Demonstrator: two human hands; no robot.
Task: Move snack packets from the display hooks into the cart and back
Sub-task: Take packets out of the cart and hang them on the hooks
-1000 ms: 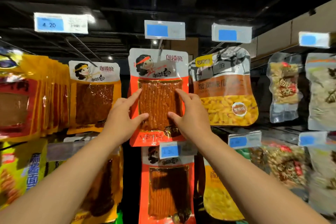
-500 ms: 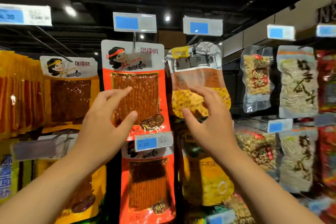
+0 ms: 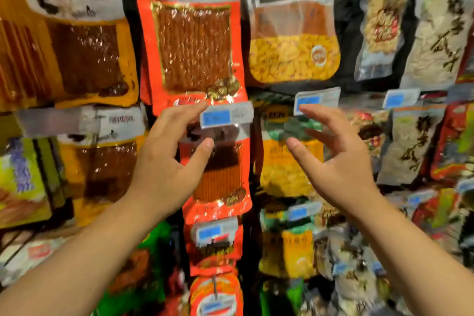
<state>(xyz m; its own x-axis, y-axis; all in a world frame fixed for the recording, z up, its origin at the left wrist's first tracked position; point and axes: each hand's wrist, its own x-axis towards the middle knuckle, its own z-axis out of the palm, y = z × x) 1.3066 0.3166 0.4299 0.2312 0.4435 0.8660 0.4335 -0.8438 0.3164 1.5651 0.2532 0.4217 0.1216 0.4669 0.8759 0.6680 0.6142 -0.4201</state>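
Observation:
An orange-red snack packet (image 3: 192, 41) with a window of reddish strips hangs on a display hook at top centre. Below it hangs a second packet of the same kind (image 3: 225, 177), partly behind a blue price tag (image 3: 225, 115). My left hand (image 3: 166, 161) is raised in front of this lower packet, fingers spread and relaxed, holding nothing. My right hand (image 3: 333, 159) is raised to the right, before a yellow-and-green packet (image 3: 287, 167), also spread and empty. No cart is in view.
Hanging packets fill the wall: brown-window yellow packets (image 3: 87, 54) at left, a yellow corn-like packet (image 3: 292, 33) right of centre, clear nut and seed bags (image 3: 436, 33) at right. More packets and price tags (image 3: 315, 100) hang in the lower rows.
Both hands have let go of the upper orange-red packet and dropped lower, spreading apart. The view has tilted down, so the lower rows of packets now show.

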